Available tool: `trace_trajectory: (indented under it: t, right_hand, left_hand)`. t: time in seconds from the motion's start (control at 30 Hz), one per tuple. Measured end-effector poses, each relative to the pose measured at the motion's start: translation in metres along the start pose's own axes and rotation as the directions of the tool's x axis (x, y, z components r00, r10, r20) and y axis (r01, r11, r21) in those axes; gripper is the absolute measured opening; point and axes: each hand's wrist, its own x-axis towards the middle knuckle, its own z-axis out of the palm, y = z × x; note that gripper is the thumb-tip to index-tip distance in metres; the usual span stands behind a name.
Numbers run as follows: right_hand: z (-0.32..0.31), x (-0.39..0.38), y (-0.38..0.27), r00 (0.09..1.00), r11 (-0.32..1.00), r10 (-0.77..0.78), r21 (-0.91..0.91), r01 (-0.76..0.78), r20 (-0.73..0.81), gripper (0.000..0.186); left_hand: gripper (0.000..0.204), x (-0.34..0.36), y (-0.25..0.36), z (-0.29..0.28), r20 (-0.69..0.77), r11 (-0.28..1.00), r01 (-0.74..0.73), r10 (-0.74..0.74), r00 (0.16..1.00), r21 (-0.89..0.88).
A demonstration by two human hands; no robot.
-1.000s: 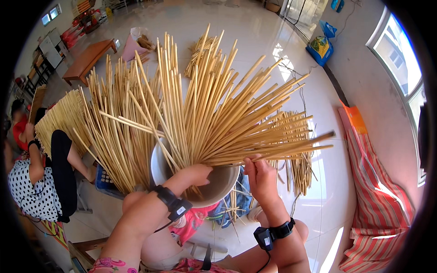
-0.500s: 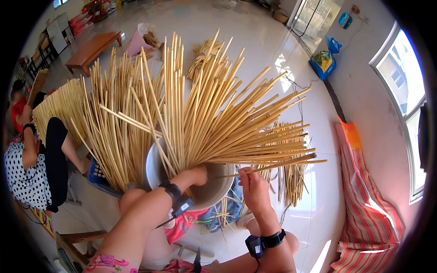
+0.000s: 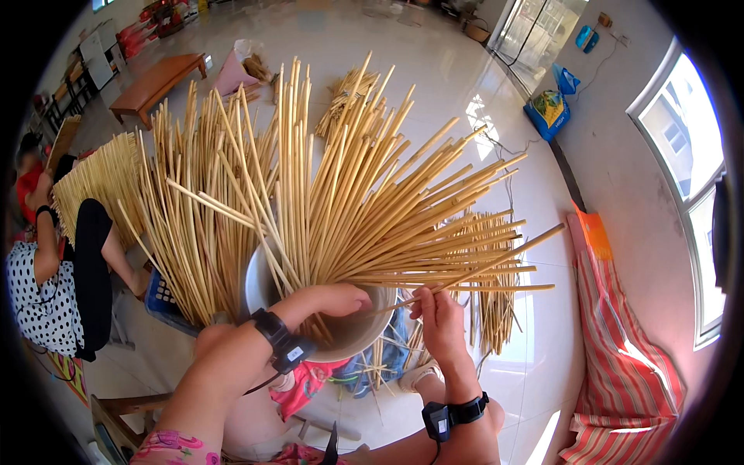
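My left hand (image 3: 339, 301) reaches into a pale bowl (image 3: 356, 345), beside the bases of a large fanned-out bunch of straw-coloured sticks (image 3: 364, 209). Its fingers are curled, and what they hold is hidden. My right hand (image 3: 439, 318), at the bowl's right edge, pinches a single stick (image 3: 527, 245), which slants up to the right across the bunch and runs down toward my left hand. More upright sticks (image 3: 182, 225) stand in a blue plastic basket (image 3: 167, 302) to the left of the bowl.
A person (image 3: 43, 294) sits at the far left beside a mat of sticks (image 3: 93, 186). Further off are a wooden bench (image 3: 155, 81), a blue sack (image 3: 546, 108) and a stick bundle (image 3: 341, 101). More sticks (image 3: 496, 310) lie right of the bowl; a striped cloth (image 3: 620, 372) lines the wall.
The stick in my right hand has swung upward at its far end and separated from the bunch. My left hand has shifted slightly within the bowl.
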Motion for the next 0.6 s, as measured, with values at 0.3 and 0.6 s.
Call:
trace_trajectory:
  t: [0.3,0.6]
  right_hand:
    - [-0.044,0.006,0.01,0.85,0.969,0.01,0.216,0.123,-0.526,0.027]
    - [-0.059,0.008,0.012,0.775,0.858,0.169,0.478,0.189,-0.609,0.03]
  left_hand:
    - [0.027,-0.03,0.046,-0.019,0.034,0.976,-0.156,0.163,0.986,-0.15]
    - [0.03,-0.027,0.043,-0.014,-0.16,0.92,-0.124,0.068,0.985,-0.372]
